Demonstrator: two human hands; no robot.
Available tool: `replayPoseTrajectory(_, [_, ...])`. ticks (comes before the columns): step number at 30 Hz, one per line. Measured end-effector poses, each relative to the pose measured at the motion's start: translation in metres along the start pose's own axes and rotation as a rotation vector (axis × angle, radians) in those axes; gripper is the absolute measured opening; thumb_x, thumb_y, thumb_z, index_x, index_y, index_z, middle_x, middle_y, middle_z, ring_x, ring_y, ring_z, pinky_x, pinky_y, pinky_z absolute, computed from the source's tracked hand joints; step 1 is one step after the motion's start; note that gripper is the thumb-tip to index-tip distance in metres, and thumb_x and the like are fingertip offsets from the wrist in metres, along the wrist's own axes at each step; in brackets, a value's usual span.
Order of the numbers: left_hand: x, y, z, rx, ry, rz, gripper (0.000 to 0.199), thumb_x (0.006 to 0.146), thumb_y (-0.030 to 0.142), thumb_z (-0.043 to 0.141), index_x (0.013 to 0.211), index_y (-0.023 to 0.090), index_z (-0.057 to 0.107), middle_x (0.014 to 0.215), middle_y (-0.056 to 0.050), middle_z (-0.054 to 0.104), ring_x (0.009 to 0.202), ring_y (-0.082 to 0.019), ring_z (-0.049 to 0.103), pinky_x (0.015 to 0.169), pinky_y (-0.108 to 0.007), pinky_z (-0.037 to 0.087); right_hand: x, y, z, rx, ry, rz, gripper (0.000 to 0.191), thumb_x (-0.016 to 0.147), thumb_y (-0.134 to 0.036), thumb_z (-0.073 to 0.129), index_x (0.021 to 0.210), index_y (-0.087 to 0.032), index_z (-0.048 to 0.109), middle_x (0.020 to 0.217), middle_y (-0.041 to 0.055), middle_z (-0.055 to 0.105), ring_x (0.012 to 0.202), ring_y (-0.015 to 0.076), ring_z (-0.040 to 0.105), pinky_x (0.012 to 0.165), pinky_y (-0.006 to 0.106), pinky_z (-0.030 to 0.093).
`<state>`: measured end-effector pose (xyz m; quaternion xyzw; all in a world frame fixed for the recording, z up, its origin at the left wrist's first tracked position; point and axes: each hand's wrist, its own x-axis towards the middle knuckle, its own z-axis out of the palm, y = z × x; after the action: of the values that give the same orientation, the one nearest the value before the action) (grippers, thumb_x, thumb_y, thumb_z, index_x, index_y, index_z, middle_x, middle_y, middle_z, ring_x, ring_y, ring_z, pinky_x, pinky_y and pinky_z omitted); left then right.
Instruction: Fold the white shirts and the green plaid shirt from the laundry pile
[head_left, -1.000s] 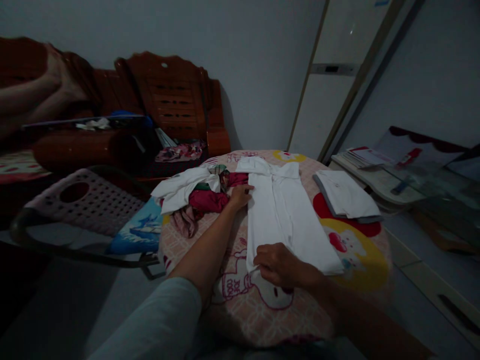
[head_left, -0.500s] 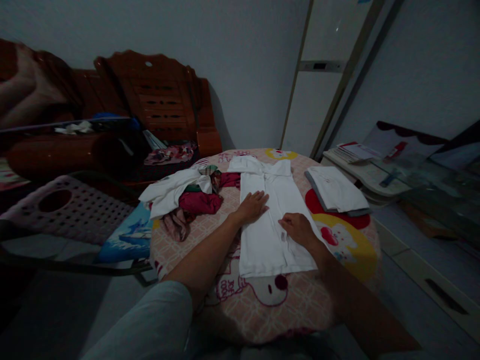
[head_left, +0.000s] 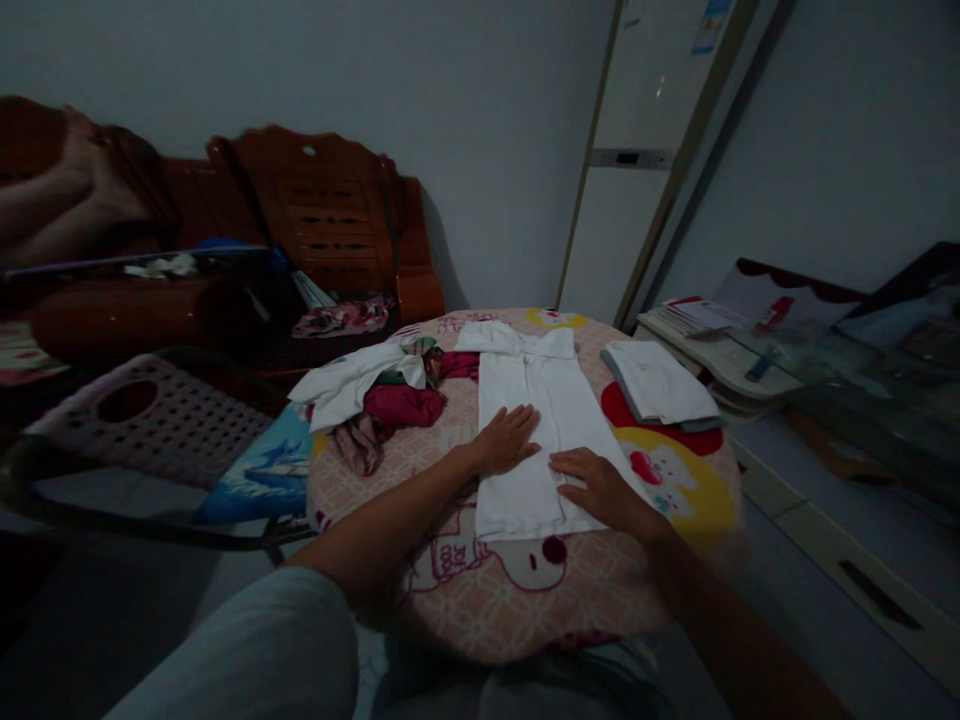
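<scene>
A white garment (head_left: 551,390), perhaps a shirt, lies spread lengthwise on the round table (head_left: 480,630), with its far end folded over and its side folded inward. My left hand (head_left: 506,440) rests flat on its left half, fingers stretched out. On the lower right half lies my right hand (head_left: 596,485), palm down with the fingers loosely apart. Neither hand grips the cloth. To the right sits a folded stack of white and grey clothes (head_left: 660,382). Left of the garment is a loose heap with a white cloth (head_left: 349,378) and a dark red cloth (head_left: 405,404).
A pink woven chair (head_left: 180,415) with a blue cushion (head_left: 259,475) stands at the left. Behind it is a wooden bench (head_left: 315,210), where a person's feet (head_left: 97,175) show. A low cabinet (head_left: 697,345) with papers borders the table's right side.
My right hand has opened from a pinch and now lies flatter on the cloth. My left hand has shifted slightly toward me. The camera view has tilted a little.
</scene>
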<state>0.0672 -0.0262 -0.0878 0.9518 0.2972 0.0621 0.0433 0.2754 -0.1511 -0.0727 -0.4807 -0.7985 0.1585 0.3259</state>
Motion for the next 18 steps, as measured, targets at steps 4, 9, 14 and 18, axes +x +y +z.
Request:
replayPoseTrajectory(4, [-0.012,0.015,-0.001,-0.024,-0.04,0.06,0.061,0.102,0.044,0.034,0.154,0.012,0.026,0.16,-0.019,0.026,0.15,-0.029,0.022,0.119,-0.05,0.021,-0.015,-0.007,-0.006,0.081,0.148,0.204,0.02,0.088,-0.025,0.059,0.1,-0.017,0.072,0.101,0.0098,0.074,0.09,0.0209,0.068,0.082,0.036,0.055])
replayPoseTrajectory(9, [-0.014,0.031,0.001,-0.05,-0.036,0.176,0.06,0.102,0.044,0.035,0.154,0.017,0.028,0.16,-0.017,0.028,0.15,-0.029,0.023,0.12,-0.051,0.02,-0.03,-0.019,-0.008,-0.055,0.029,0.039,0.01,0.086,-0.026,0.066,0.084,-0.018,0.069,0.086,0.0076,0.07,0.084,0.0211,0.063,0.077,0.035,0.051])
replayPoseTrajectory(14, [-0.015,0.037,0.0,-0.101,-0.003,0.232,0.062,0.102,0.042,0.035,0.157,0.02,0.02,0.162,-0.015,0.023,0.15,-0.027,0.022,0.119,-0.05,0.022,-0.039,-0.029,0.005,-0.339,-0.022,-0.115,0.008,0.085,-0.016,0.063,0.093,-0.017,0.066,0.094,0.0107,0.065,0.092,0.0241,0.055,0.081,0.038,0.047])
replayPoseTrajectory(18, [-0.015,0.041,-0.002,-0.136,0.003,0.267,0.061,0.102,0.037,0.036,0.158,0.024,0.017,0.162,-0.012,0.024,0.15,-0.024,0.023,0.12,-0.048,0.021,-0.039,-0.028,0.013,-0.41,0.012,-0.152,0.019,0.082,-0.006,0.053,0.091,-0.017,0.065,0.09,0.0098,0.063,0.09,0.0232,0.053,0.08,0.036,0.045])
